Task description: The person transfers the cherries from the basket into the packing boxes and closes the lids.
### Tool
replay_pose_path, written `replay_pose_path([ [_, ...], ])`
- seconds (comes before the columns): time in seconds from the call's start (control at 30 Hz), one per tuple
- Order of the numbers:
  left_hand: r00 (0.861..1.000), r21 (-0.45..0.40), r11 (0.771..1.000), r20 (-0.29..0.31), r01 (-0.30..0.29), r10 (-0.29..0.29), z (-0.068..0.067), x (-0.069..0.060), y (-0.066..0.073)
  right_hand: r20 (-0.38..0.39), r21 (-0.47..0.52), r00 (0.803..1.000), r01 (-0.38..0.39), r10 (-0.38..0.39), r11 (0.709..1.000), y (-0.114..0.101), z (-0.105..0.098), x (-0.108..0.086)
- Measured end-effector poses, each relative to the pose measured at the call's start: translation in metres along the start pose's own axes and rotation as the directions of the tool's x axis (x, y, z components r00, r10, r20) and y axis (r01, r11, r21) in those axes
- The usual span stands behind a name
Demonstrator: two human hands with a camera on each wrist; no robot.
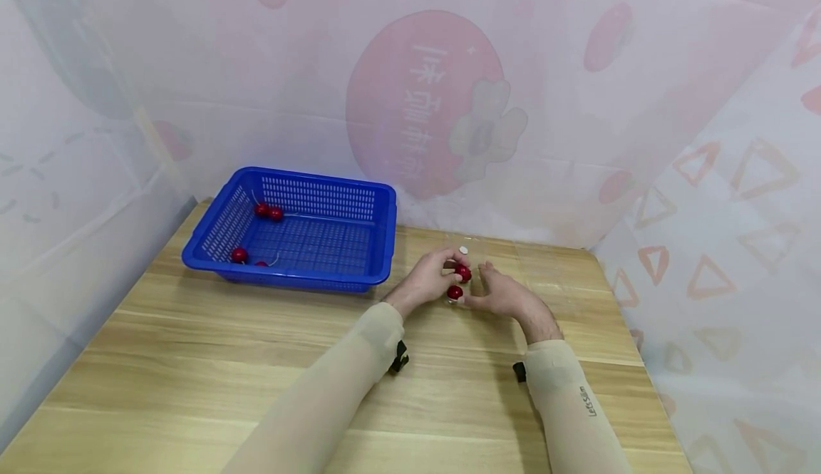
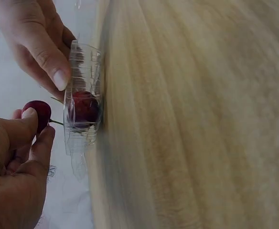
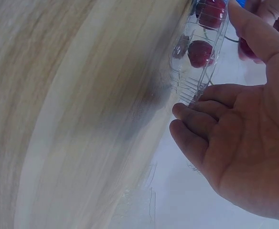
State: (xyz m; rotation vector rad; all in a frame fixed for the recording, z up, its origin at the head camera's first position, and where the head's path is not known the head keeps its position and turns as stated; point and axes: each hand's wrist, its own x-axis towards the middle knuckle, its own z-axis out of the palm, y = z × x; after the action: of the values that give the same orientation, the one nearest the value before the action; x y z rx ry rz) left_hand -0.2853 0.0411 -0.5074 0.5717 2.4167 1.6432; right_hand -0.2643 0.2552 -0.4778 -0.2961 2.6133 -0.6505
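My left hand (image 1: 428, 276) pinches a red cherry (image 2: 43, 109) between thumb and fingers, its stem pointing at a clear plastic box (image 2: 84, 137). The held cherry (image 1: 463, 273) is just above the box in the head view. More cherries lie inside the box; one cherry (image 3: 200, 53) shows through its wall in the right wrist view. My right hand (image 1: 507, 296) is at the box's right side. Its thumb lies by the near rim, and its loosely bent fingers (image 3: 197, 119) touch the end of the box. It grips no cherry.
A blue plastic basket (image 1: 288, 279) with several cherries stands to the left of the hands. Clear plastic (image 1: 539, 267), hard to make out, lies to the right near the table's back edge. A printed cloth wall (image 1: 288, 103) rises behind the wooden table (image 1: 212, 367).
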Motion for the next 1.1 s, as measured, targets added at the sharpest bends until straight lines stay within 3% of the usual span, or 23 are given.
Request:
replay_pose_path([
  [0.27, 0.997, 0.129, 0.991, 0.065, -0.041, 0.033, 0.004, 0.006, -0.004, -0.001, 0.001, 1.0, 0.012, -0.012, 1.0, 0.002, 0.0, 0.001],
  [0.3, 0.996, 0.144, 0.987, 0.068, -0.071, 0.062, 0.006, 0.012, -0.015, -0.001, 0.003, 1.0, 0.011, -0.011, 1.0, 0.002, 0.0, 0.002],
  [0.5, 0.993, 0.12, 0.99, 0.09, -0.08, 0.07, 0.002, 0.009, -0.012, -0.003, 0.013, 1.0, 0.012, -0.012, 1.0, 0.002, 0.001, 0.002],
  [0.53, 0.995, 0.103, 0.993, 0.092, -0.052, 0.043, -0.001, 0.003, 0.0, -0.002, 0.017, 1.0, 0.012, -0.012, 1.0, 0.002, 0.001, 0.002],
  [0.8, 0.998, 0.042, 0.999, 0.068, 0.011, -0.014, -0.017, -0.006, 0.013, 0.007, 0.03, 1.0, -0.002, 0.002, 1.0, 0.002, 0.002, 0.001],
  [1.1, 0.996, 0.092, 0.994, 0.064, -0.062, 0.056, -0.043, -0.011, 0.029, 0.001, 0.025, 1.0, -0.012, 0.012, 1.0, 0.002, 0.002, 0.003],
])
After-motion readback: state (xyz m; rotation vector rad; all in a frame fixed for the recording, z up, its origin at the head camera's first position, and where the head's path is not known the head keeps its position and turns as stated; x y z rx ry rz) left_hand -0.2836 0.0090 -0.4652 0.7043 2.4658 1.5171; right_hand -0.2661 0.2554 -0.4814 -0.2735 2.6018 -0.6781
